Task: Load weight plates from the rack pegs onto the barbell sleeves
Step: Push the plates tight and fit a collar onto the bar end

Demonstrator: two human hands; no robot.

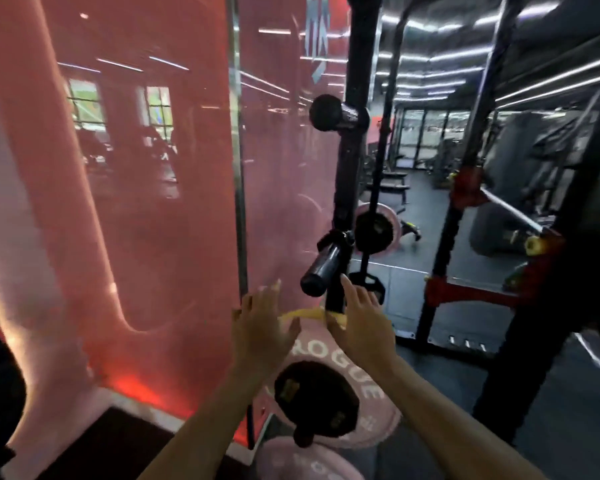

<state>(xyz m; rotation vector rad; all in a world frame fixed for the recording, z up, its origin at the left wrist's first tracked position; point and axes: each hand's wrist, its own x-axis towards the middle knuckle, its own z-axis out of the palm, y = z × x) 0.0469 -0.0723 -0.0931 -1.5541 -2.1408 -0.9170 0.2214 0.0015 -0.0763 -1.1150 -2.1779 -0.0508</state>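
Note:
A pink plate [374, 393] lettered ROGUE hangs on a low peg of the black rack upright [354, 161], with a small black plate [316, 400] in front of it. A yellow plate edge [302, 314] shows just behind the pink one. My left hand [260, 327] is spread at the upper left rim of these plates, fingers straight. My right hand [361, 323] is at the upper right rim, fingers extended over the yellow edge. An empty black peg [323, 268] sticks out just above my hands. The barbell [510, 209] lies in the red hooks at the right.
A red glossy wall panel [136, 202] fills the left. Another empty peg [336, 114] sits higher on the upright. A second pink plate [309, 462] hangs lower. A pink plate [378, 230] sits on a far peg. The red and black rack frame [465, 296] stands right.

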